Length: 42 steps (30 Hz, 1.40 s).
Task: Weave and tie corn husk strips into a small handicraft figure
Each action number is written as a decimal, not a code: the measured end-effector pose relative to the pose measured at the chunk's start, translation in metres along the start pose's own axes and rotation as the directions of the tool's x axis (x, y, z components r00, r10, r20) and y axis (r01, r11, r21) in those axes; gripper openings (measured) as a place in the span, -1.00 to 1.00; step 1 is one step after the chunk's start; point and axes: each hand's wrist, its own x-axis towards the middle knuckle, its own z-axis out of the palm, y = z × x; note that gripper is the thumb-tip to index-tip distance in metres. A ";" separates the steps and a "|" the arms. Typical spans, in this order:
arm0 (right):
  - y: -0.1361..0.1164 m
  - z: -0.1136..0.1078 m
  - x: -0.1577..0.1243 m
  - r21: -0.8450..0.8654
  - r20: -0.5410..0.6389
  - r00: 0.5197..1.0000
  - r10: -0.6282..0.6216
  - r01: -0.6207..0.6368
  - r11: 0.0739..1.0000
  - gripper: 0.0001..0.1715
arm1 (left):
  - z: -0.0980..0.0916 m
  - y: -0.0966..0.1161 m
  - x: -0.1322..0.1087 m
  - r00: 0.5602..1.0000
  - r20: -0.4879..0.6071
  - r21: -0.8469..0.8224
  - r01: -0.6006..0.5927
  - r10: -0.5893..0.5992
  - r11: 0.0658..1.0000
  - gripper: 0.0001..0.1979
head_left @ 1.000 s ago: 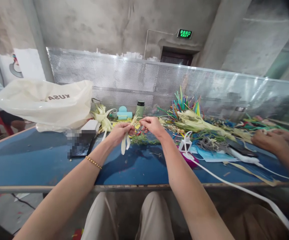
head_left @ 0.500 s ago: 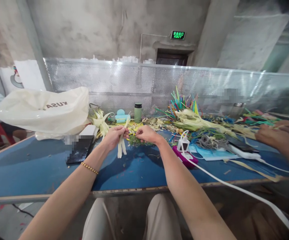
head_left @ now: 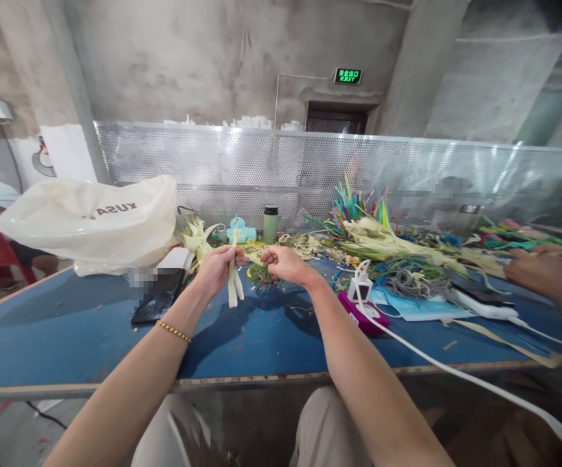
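Observation:
My left hand (head_left: 220, 267) is closed on pale corn husk strips (head_left: 234, 285), whose ends hang below the fingers and stick up above them. Just to its right, my right hand (head_left: 284, 264) has its fingers pinched together. A thin pale piece shows between the two hands, but whether the right fingers hold it is too small to tell. Under and behind the hands lies a tangle of green strands (head_left: 261, 274). A bundle of pale husks (head_left: 194, 235) lies behind my left hand.
On the blue table (head_left: 261, 344) are a white bag (head_left: 91, 220), a black tablet (head_left: 158, 299), a green flask (head_left: 270, 224) and a purple power socket (head_left: 365, 314) with a white cable. More husks (head_left: 382, 239) lie right. Another person's hands (head_left: 543, 269) work at far right.
The view has shifted slightly. My hands stay close together; the right fingers have turned a little, and the pale piece between the hands shows more clearly. The husk strips hang more upright.

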 end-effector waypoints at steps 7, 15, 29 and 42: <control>-0.015 -0.001 -0.007 0.091 0.109 0.994 0.015 -0.025 0.996 -0.82 | -0.003 0.003 0.002 0.998 0.004 -0.053 -0.065 0.066 0.996 -0.89; -0.008 0.006 -0.005 0.076 0.176 0.984 0.007 -0.020 0.997 -0.81 | 0.003 0.007 -0.004 0.995 0.044 -0.051 -0.082 0.084 0.995 -0.90; -0.014 0.006 -0.001 0.257 -0.142 0.978 0.153 -0.113 0.960 -0.96 | 0.003 0.003 -0.006 0.992 0.122 0.174 -0.063 0.042 0.983 -0.85; -0.017 0.019 0.003 0.406 -0.221 0.972 0.079 0.018 0.914 -0.92 | 0.007 -0.003 -0.007 0.983 0.178 0.046 0.024 -0.032 0.999 -0.87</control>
